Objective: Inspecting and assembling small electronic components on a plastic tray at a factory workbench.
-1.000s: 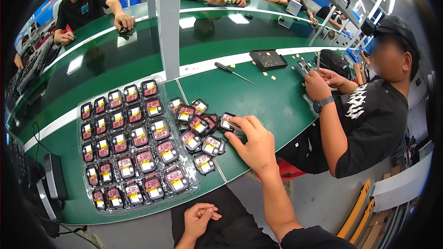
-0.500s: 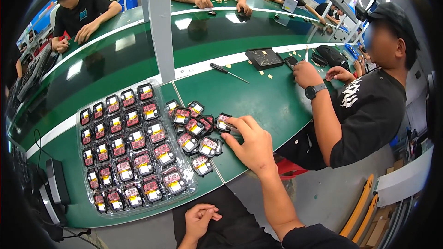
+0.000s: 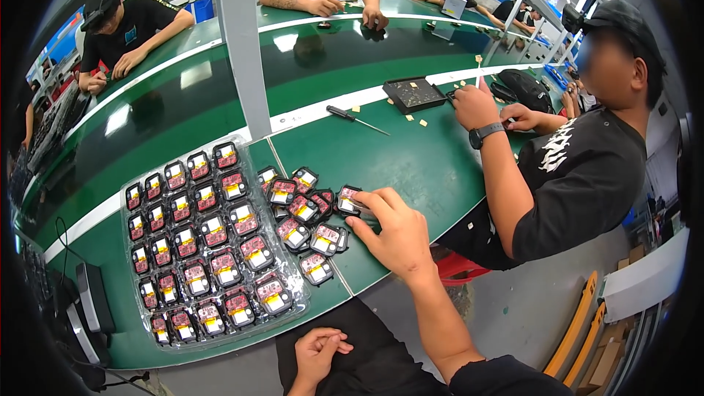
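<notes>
My right hand (image 3: 396,236) reaches over the green bench, with thumb and fingers pinched at the edge of a small black square device case (image 3: 348,200) that shows a red circuit board. Beside it lies a loose heap of similar cases (image 3: 304,207), each with a white and yellow patch. One more case (image 3: 316,268) sits at the heap's near side. A clear plastic tray (image 3: 302,301) to the left holds rows of these cases in its pockets. My left hand (image 3: 318,352) rests loosely curled on my lap, with nothing visible in it.
A screwdriver (image 3: 357,119) and a black parts tray (image 3: 414,94) lie farther back on the bench (image 3: 411,154). At my right sits a co-worker (image 3: 579,169), hands busy near the parts tray. A grey post (image 3: 240,51) rises behind the clear tray. Other people work across the line.
The whole view has shifted slightly, moving the bench items a little left. My right hand stays at the same case, and my left hand has not moved. The co-worker's hands have shifted slightly.
</notes>
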A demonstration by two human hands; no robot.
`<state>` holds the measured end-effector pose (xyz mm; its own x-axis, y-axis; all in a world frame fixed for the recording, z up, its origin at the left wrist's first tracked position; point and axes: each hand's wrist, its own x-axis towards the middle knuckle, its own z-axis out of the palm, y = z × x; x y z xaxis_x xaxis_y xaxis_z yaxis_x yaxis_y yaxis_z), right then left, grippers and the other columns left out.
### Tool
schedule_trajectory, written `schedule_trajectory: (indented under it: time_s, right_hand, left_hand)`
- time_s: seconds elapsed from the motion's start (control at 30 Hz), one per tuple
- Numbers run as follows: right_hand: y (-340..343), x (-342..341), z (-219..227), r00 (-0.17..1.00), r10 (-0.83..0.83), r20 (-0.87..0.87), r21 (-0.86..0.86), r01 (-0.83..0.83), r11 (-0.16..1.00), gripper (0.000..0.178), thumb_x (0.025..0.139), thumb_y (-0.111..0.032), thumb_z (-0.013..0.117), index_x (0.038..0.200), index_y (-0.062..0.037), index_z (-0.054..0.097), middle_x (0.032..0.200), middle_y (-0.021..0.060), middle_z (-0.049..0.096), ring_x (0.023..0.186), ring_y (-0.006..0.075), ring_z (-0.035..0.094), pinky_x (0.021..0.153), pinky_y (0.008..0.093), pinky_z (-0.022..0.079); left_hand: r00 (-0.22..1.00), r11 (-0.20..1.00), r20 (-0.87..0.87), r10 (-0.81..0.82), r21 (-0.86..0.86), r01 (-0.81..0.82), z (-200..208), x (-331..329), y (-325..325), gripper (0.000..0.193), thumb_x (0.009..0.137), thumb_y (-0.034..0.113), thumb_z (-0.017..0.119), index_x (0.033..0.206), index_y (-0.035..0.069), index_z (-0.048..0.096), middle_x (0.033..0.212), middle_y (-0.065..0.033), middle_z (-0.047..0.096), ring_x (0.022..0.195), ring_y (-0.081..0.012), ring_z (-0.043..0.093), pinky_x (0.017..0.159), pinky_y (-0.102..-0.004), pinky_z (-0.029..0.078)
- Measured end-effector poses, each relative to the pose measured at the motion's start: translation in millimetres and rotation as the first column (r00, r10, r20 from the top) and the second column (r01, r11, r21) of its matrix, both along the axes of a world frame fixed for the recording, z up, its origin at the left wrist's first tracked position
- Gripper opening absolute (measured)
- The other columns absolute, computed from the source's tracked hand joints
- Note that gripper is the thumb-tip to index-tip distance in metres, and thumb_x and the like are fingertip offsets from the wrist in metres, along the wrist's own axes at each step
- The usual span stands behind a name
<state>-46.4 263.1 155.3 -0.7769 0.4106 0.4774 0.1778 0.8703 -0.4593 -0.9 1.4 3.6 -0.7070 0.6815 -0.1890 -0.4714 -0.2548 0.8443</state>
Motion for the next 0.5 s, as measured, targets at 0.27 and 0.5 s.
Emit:
schedule_trajectory:
  time_s: [0.27,0.5]
  right_hand:
    - [0.4,-0.3,-1.2,1.000,0.005,-0.003,-0.001,-0.005,1.000,0.031,0.084,-0.024,0.076,0.112,-0.0146,0.067,0.099,0.0041,0.065,0.072,0.0272,0.069,0.061,0.0392,0.055]
    - [-0.2,0.7,0.9,1.000,-0.002,0.004,-0.005,0.003,1.000,0.031,0.084,-0.024,0.076,0.113,-0.0154,0.067,0.099,0.0039,0.064,0.073,0.0268,0.069,0.061,0.0390,0.055]
  left_hand:
    - [1.000,1.000,0.002,0.011,-0.001,-0.011,-0.5,0.6,-0.8,0.014,0.097,-0.001,0.060,0.108,-0.010,0.062,0.097,-0.0196,0.070,0.079,-0.0257,0.074,0.071,-0.0348,0.062]
    - [1.000,1.000,0.000,0.003,-0.004,-0.003,-0.5,-0.3,-0.4,0.014,0.097,-0.001,0.060,0.108,-0.009,0.062,0.097,-0.0196,0.070,0.079,-0.0258,0.074,0.070,-0.0352,0.063]
